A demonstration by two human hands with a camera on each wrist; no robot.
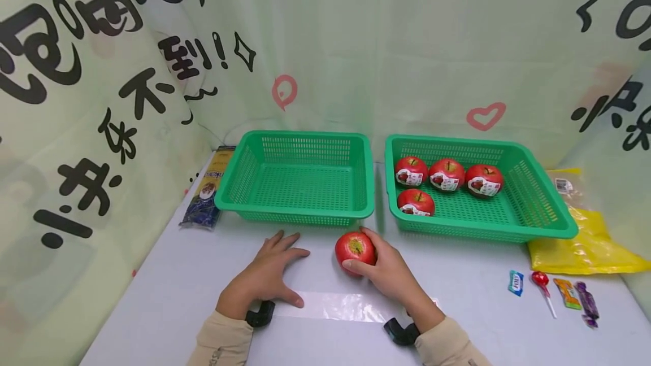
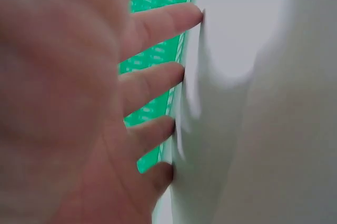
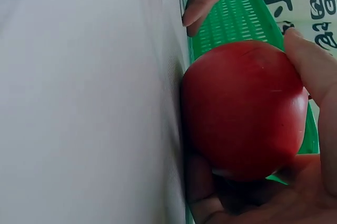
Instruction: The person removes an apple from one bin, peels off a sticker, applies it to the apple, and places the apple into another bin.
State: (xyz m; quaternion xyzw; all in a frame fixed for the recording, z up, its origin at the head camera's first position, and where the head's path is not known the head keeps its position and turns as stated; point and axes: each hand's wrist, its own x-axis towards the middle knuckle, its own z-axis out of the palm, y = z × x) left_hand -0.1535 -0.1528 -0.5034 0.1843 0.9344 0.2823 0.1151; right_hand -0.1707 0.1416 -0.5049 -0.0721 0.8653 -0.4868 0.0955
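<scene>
Far left, a dark snack packet (image 1: 207, 190) lies flat against the curtain wall, well out of the action. Next across, the left hand (image 1: 269, 274) rests palm-down on the white table (image 1: 168, 292), fingers spread and straight, holding nothing, its tips near the front rim of the empty green basket (image 1: 300, 177); it pins a clear plastic sheet (image 1: 351, 305) lying between the two wrists, and that looks like a good steadying post worth keeping planted. Centre stage now: the right hand (image 1: 389, 270) curls round a red apple (image 1: 355, 248), thumb on the near side, fingers over the far side, the fruit sitting on the table just in front of the gap between the baskets. The grip looks snug; judging from here, a clean lift wants the palm kept behind the apple so it doesn't roll. Further right, the second green basket (image 1: 539, 213) holds four stickered apples (image 1: 446, 174) in its left half. Beyond it sit a yellow bag (image 1: 590, 247) and a row of wrapped sweets (image 1: 554, 290).
</scene>
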